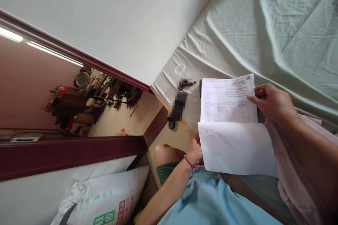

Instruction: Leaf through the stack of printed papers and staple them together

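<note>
Right of frame centre, a right hand is pinching the right edge of printed papers, a left hand is gripping their left; a light hold is likely preventing creases.

White papers, one dark-printed — pale grey-green cloth, light-blue shirt, red wristband — maroon door frame

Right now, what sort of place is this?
Probably a home, perhaps a bedroom: a rumpled pale green sheet spread wide, a bulging white sack, and a maroon door frame opening onto a cluttered room.
</note>
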`<state>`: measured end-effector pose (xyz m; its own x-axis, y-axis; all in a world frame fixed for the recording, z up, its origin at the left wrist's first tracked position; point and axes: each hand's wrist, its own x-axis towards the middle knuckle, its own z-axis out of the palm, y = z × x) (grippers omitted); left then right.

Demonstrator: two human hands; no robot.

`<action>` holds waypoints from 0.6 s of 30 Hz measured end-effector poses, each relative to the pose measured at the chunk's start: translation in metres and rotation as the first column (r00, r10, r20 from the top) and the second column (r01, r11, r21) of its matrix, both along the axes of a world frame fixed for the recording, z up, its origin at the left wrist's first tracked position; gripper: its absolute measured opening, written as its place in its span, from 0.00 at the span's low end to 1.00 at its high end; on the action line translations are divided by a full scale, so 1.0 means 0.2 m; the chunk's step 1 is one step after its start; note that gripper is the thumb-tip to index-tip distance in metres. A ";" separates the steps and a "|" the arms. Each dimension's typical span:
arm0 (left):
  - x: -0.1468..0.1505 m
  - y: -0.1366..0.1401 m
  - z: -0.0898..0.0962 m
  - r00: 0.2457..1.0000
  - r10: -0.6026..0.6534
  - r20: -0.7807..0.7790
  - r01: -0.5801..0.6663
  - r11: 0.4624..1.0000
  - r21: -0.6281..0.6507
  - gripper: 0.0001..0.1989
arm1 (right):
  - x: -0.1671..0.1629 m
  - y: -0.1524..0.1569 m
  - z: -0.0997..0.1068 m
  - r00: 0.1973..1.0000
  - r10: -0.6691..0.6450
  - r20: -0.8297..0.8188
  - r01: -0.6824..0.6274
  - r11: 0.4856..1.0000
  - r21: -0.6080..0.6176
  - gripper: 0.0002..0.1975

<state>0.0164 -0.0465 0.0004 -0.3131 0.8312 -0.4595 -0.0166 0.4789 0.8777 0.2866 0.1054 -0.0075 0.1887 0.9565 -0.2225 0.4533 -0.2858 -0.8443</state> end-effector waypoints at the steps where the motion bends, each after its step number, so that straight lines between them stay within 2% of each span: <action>1: 0.00 0.00 0.00 1.000 -0.004 -0.005 0.004 1.000 -0.004 0.27 | 0.00 0.00 0.00 1.000 0.005 0.008 -0.005 1.000 -0.009 0.13; 5: -0.01 0.01 0.00 1.000 -0.025 -0.004 0.024 1.000 -0.009 0.26 | 0.00 -0.02 0.00 0.996 0.054 0.077 -0.056 0.998 0.024 0.04; 8: -0.01 0.01 0.01 1.000 -0.023 0.021 0.023 1.000 0.001 0.25 | -0.01 -0.05 0.02 0.995 0.032 0.097 -0.052 0.976 0.213 0.05; 10: 0.00 0.02 0.01 0.999 -0.015 0.042 0.015 1.000 0.010 0.26 | -0.01 -0.07 0.03 0.999 0.024 0.037 -0.036 0.934 0.356 0.06; 12: 0.00 0.02 0.01 0.998 -0.005 0.064 0.004 1.000 0.023 0.26 | -0.02 -0.08 0.06 0.981 0.116 -0.152 -0.052 0.926 0.373 0.07; 13: 0.00 0.02 0.01 0.997 -0.001 0.076 -0.001 1.000 0.029 0.26 | -0.02 -0.09 0.07 0.938 0.184 -0.293 -0.080 0.939 0.336 0.09; 15: 0.00 0.03 0.02 0.994 0.002 0.109 -0.005 1.000 0.028 0.27 | -0.02 -0.10 0.09 0.773 0.271 -0.574 -0.147 0.956 0.254 0.11; 17: 0.00 0.03 0.03 0.991 0.013 0.133 -0.014 1.000 0.003 0.27 | 0.00 -0.11 0.11 0.610 0.293 -0.737 -0.203 0.956 0.213 0.12; 18: -0.01 0.03 0.04 0.990 0.025 0.137 -0.024 1.000 -0.014 0.27 | 0.01 -0.12 0.12 0.558 0.306 -0.771 -0.230 0.950 0.210 0.11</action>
<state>0.0154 -0.0406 0.0077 -0.2666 0.8180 -0.5098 -0.1483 0.4878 0.8603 0.2882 0.0816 0.0166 -0.2920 0.9532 -0.0779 -0.3546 -0.1836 -0.9168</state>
